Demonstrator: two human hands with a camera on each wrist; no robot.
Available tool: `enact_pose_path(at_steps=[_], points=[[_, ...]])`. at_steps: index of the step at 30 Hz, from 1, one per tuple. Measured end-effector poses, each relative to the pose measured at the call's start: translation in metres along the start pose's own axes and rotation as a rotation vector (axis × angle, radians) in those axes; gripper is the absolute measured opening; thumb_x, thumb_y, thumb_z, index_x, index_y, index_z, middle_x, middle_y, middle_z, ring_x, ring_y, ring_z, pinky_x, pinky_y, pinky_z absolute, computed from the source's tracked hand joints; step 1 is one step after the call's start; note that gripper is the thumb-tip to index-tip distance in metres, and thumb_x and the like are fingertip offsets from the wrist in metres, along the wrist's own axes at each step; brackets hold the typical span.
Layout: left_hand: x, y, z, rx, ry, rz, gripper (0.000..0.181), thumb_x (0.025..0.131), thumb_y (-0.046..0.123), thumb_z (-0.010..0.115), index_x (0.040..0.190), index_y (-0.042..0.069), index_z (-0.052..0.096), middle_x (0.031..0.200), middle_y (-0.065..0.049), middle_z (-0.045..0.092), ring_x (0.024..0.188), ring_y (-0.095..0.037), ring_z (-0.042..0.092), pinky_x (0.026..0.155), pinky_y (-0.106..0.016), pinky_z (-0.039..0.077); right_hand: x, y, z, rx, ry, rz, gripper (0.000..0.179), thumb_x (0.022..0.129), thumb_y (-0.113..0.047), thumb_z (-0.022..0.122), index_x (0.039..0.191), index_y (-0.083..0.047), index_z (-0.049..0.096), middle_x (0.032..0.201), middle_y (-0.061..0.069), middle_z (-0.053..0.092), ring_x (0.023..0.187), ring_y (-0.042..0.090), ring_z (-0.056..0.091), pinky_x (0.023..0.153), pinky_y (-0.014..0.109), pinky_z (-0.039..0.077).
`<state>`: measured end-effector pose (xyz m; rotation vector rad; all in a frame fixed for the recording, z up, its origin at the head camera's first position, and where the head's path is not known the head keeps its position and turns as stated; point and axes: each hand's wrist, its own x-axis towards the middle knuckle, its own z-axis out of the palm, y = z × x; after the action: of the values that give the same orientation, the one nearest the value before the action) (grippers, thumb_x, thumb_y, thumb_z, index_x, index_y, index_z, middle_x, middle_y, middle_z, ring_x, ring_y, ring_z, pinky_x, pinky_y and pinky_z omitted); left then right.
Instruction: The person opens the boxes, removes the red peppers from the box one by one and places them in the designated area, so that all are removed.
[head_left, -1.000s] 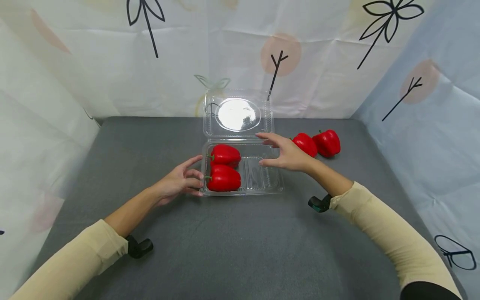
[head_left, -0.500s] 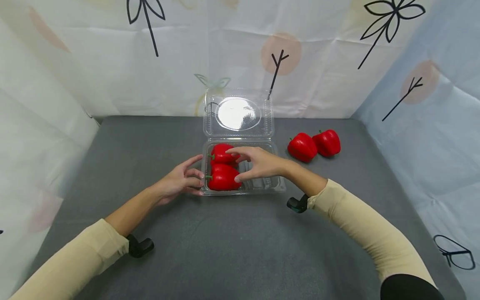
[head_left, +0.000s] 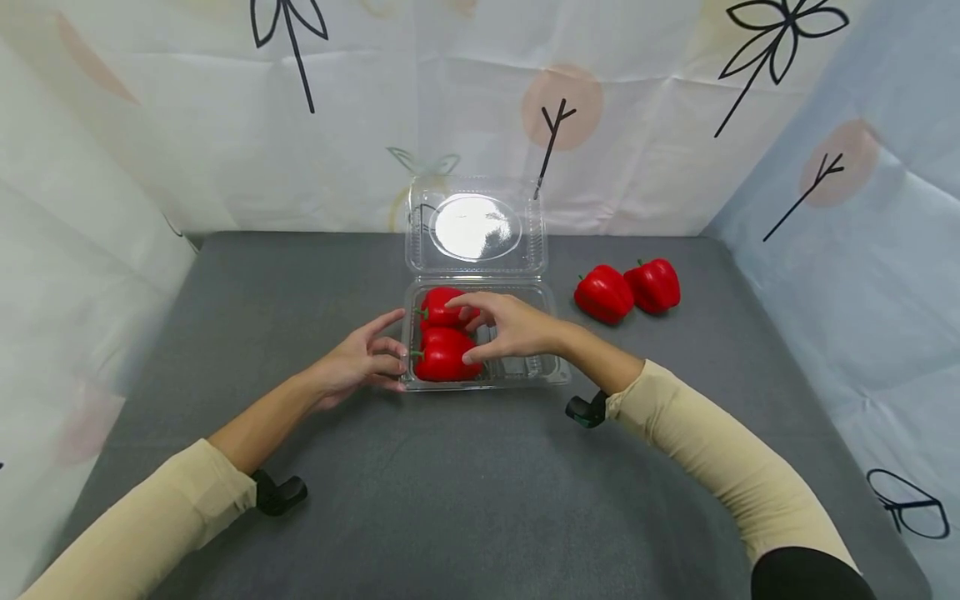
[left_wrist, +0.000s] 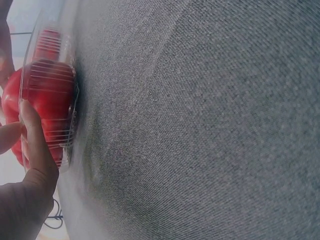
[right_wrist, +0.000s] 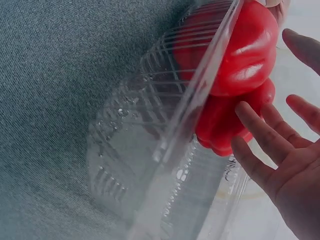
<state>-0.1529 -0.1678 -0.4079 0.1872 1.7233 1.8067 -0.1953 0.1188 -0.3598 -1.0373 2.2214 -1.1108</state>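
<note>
Two red bell peppers, a rear one (head_left: 437, 306) and a front one (head_left: 444, 357), lie side by side in the left part of a clear plastic clamshell box (head_left: 517, 385). The box's lid (head_left: 476, 229) stands raised at the back. My left hand (head_left: 352, 367) rests its spread fingertips on the box's left rim. Over the box, my right hand (head_left: 513, 325) reaches in with fingers spread and the thumb beside the front pepper. In the right wrist view, its fingertips lie close to or on the peppers (right_wrist: 250, 55); contact is hard to tell.
Two more red bell peppers, one left (head_left: 603, 294) and one right (head_left: 657, 286), touch each other on the grey tabletop (head_left: 480, 492), right of the box. Patterned cloth (head_left: 637, 183) hangs behind and at the sides.
My right hand has moved left from the box's right part to the peppers inside, uncovering the two peppers on the right. My left hand has stayed at the rim.
</note>
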Motion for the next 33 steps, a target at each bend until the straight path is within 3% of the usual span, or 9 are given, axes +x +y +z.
enact_pose_path(at_steps=[8,21,33], points=[[0.000,0.000,0.000,-0.008,0.004,0.000,0.084,0.094,-0.005,0.057,0.160,0.017,0.010,0.103,-0.009,0.055,0.088,-0.022,0.059,0.084,-0.044,0.059,0.003,-0.002,0.007,-0.018,-0.060,0.021,0.073,0.083,-0.010,0.078,0.146,-0.003,0.043,0.141,0.013,0.051,0.124,0.027,0.053,0.104,0.045,0.048],[0.000,-0.001,0.002,-0.012,0.010,0.004,0.086,0.093,-0.006,0.057,0.160,0.017,0.009,0.101,-0.008,0.055,0.086,-0.021,0.059,0.083,-0.044,0.059,0.004,-0.010,0.017,-0.368,-0.025,0.075,0.071,0.080,-0.022,0.083,0.143,-0.010,0.051,0.123,0.008,0.053,0.110,0.022,0.053,0.089,0.032,0.052],[-0.001,0.000,0.003,-0.012,0.012,0.001,0.086,0.093,-0.006,0.057,0.160,0.017,0.009,0.101,-0.008,0.055,0.086,-0.021,0.059,0.084,-0.045,0.059,0.003,-0.009,0.020,-0.354,-0.001,0.044,0.069,0.080,-0.021,0.083,0.140,-0.008,0.053,0.117,0.007,0.051,0.104,0.022,0.052,0.082,0.028,0.051]])
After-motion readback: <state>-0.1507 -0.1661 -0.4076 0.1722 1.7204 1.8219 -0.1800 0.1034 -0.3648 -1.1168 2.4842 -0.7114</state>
